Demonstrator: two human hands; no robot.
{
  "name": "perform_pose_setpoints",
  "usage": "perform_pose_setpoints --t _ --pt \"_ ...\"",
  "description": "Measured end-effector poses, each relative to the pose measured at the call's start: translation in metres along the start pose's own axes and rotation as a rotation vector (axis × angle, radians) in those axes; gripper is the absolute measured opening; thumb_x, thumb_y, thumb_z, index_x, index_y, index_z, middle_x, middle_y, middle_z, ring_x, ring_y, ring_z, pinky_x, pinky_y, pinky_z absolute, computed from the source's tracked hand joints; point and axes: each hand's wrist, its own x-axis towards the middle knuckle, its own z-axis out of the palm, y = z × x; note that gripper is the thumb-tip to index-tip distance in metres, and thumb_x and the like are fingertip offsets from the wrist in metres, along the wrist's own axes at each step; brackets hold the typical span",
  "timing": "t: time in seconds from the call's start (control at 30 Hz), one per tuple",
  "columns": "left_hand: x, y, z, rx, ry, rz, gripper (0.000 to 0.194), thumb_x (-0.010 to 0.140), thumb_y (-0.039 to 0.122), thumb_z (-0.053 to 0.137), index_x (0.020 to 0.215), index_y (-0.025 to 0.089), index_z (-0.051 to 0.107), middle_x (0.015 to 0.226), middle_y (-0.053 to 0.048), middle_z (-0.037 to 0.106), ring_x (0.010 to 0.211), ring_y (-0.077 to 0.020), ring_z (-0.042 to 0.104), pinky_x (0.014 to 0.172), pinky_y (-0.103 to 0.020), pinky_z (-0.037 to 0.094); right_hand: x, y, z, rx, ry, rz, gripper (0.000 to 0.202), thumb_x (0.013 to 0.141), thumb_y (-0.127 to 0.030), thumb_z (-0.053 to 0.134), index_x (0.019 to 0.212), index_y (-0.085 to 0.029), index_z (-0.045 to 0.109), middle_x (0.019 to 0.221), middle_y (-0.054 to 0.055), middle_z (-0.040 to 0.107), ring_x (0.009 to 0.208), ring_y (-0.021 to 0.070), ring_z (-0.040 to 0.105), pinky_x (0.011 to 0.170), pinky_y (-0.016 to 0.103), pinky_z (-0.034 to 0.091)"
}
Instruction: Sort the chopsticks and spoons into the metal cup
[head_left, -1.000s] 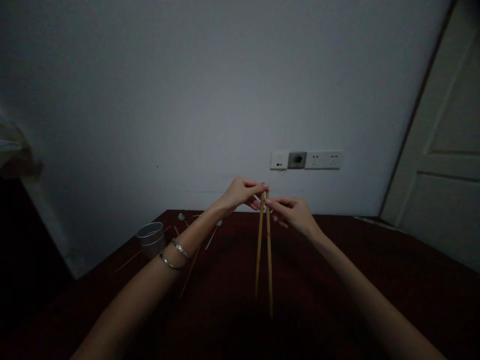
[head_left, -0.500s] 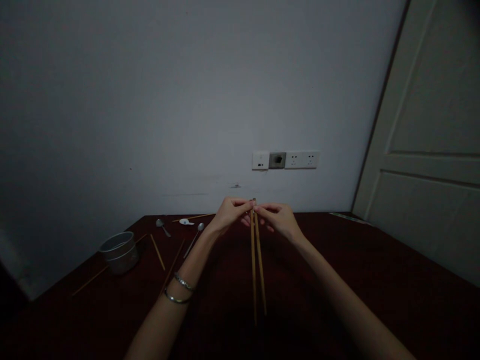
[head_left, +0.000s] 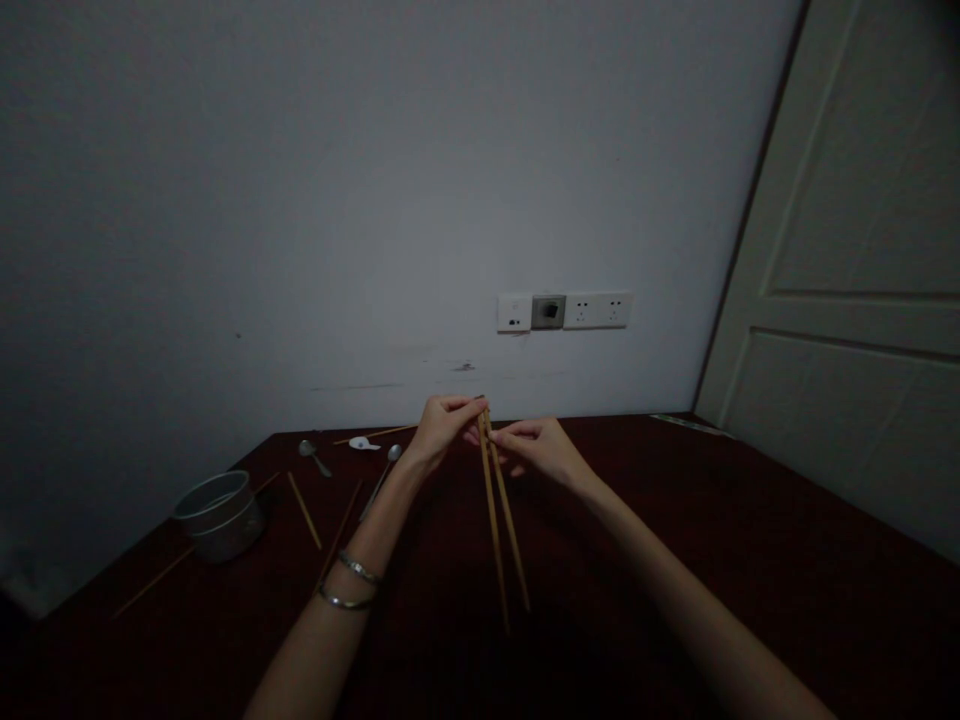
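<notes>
Head view showed your left hand (head_left: 439, 428) and right hand (head_left: 541, 450) both pinching the top ends of the chopsticks (head_left: 501, 528), tips resting on the tabletop (head_left: 750, 540); judged light, stiff, smooth and prone to slip, so you should grip near the thicker ends

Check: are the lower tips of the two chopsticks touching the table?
Cannot tell. In the head view the chopsticks hang from both hands, their tips fading into the dark table.
</notes>
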Motion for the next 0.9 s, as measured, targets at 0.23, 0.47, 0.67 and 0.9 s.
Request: perform_pose_setpoints --t 0.23,0.47,0.67,0.9 --pt "0.002 -0.012 -0.010 -0.001 0.062 -0.003 0.033 0.065 0.043 0.068 0.065 0.010 0.063 0.055 -0.001 0.058 0.047 -0.0090 0.053 0.044 -0.020 0.047 -0.004 0.016 0.013 0.201 -0.171 0.116 0.035 0.065 -0.041 0.070 0.083 -0.012 0.069 0.084 0.011 0.070 0.072 0.0162 0.066 0.070 0.030 0.053" --pt "0.004 -0.015 -0.009 0.017 0.076 -0.058 0.035 0.063 0.044 0.069 0.065 0.009 0.063 0.057 -0.001 0.056 0.050 -0.0084 0.052 0.045 -0.020 0.047 -0.001 0.026 0.016 0.227 -0.215 0.146 0.035 0.063 -0.039 0.072 0.083 -0.011 0.068 0.086 0.012 0.069 0.075 0.0183 0.065 0.070 0.032 0.053" --pt "0.006 -0.022 -0.007 -0.013 0.064 -0.106 0.037 0.061 0.045 0.070 0.067 0.009 0.064 0.058 -0.002 0.056 0.052 -0.0086 0.052 0.045 -0.019 0.046 0.003 0.031 0.017 0.211 -0.190 0.157 0.033 0.063 -0.038 0.072 0.080 -0.010 0.067 0.081 0.011 0.069 0.069 0.0159 0.065 0.065 0.029 0.053" --pt "0.005 -0.030 -0.008 -0.009 0.045 -0.117 0.038 0.065 0.047 0.067 0.071 0.009 0.064 0.060 -0.001 0.057 0.052 -0.0081 0.051 0.044 -0.018 0.045 0.005 0.036 0.021 0.225 -0.166 0.178 0.031 0.062 -0.036 0.073 0.077 -0.010 0.067 0.078 0.011 0.069 0.068 0.0160 0.065 0.065 0.030 0.054"
